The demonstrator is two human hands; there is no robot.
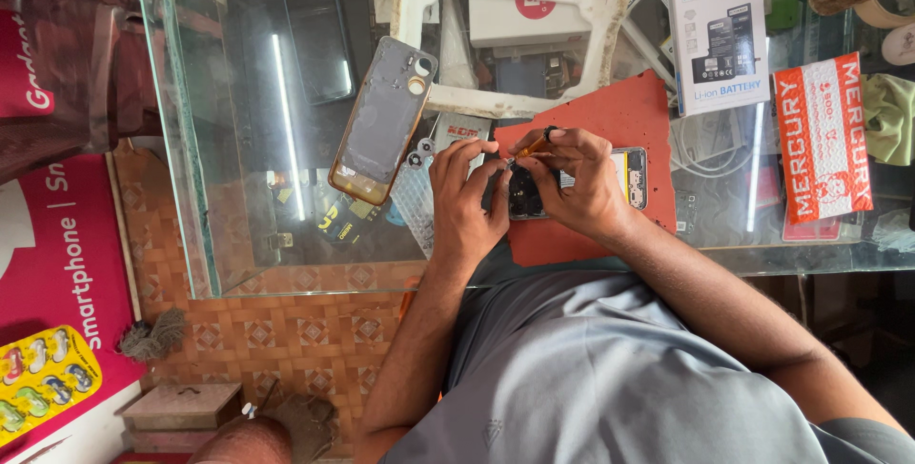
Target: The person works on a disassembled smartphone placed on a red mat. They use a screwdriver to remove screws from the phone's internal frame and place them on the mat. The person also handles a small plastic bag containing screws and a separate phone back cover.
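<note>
We see both hands working over an opened phone [581,183] lying on a red mat [610,121] atop a glass counter [229,140]. Our left hand [464,202] is closed around the phone's dark left end, fingers curled over its edge. Our right hand [581,178] pinches a small orange-handled screwdriver [536,144], its tip lost among the fingers. The phone's right end shows a pale, metal-rimmed interior; its middle is hidden by the hands. Just left lies a grey back cover [384,121] with rounded corners and camera holes, beside a clear ribbed tray [415,197]. A chipped white frame [505,35] sits beyond. The counter's near edge runs close under the wrists; bare glass opens leftward.
</note>
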